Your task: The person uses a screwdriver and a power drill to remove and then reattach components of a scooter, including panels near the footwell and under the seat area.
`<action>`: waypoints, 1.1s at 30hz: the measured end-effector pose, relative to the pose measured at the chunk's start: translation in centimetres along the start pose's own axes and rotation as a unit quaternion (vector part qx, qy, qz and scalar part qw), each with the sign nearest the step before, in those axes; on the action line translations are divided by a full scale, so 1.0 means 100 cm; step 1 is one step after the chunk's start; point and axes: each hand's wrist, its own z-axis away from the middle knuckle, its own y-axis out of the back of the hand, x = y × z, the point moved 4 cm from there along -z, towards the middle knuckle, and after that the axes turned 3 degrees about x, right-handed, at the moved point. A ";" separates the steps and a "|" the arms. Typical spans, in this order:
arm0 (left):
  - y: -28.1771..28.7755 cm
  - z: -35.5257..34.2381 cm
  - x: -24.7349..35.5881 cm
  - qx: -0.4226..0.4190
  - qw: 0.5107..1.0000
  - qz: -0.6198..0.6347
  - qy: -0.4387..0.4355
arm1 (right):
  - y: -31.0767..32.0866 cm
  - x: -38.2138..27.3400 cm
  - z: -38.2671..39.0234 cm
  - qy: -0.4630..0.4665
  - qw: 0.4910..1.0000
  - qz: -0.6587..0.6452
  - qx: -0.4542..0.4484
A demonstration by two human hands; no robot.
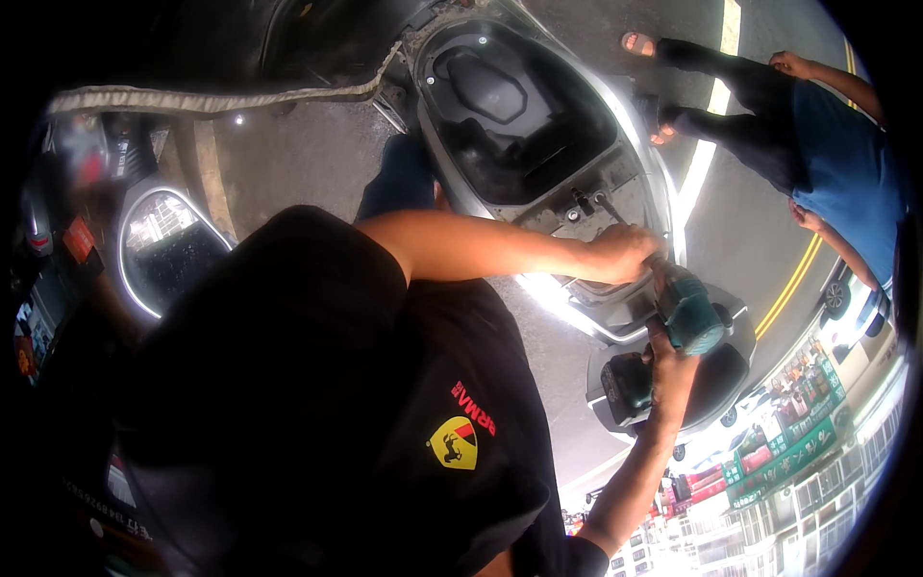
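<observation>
Fingers of our left hand (625, 254) curl in at the front end of a teal power tool (690, 313), so we cannot make out its tip, nor tell whether they grip it or only steady it. Our right hand (670, 362) wraps closed around its handle, hiding most of it; a black block (627, 382) shows beyond the knuckles. The tool is over the tail end of a silver scooter (630, 106), whose open storage well (567, 159) is too dark inside to read fully. Our left forearm (481, 245) crosses the body, covering part of its side. A dark panel with a pale edge (240, 99) is cut off above, and our black shirt (385, 404) blocks much below. Beyond the scooter, another person (846, 163) stands on the road, head out of view; glare washes out the shopfronts (779, 462).
</observation>
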 end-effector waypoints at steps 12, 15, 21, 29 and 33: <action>-0.005 -0.001 -0.010 0.024 1.000 0.010 -0.002 | 0.000 -0.013 0.001 0.048 0.999 0.024 0.002; -0.009 -0.009 -0.002 -0.016 0.998 -0.035 0.044 | 0.014 -0.010 -0.004 0.059 0.997 0.030 -0.040; 0.090 -0.019 0.058 0.149 0.983 0.019 -0.106 | 0.004 -0.052 0.005 0.103 0.986 -0.084 -0.098; 0.227 -0.032 -0.125 0.377 0.908 -0.170 0.071 | -0.213 -0.114 -0.142 0.230 0.954 -0.108 -0.159; 0.254 -0.044 -0.211 0.411 0.884 -0.179 0.135 | -0.290 -0.108 -0.213 0.270 0.954 -0.041 -0.128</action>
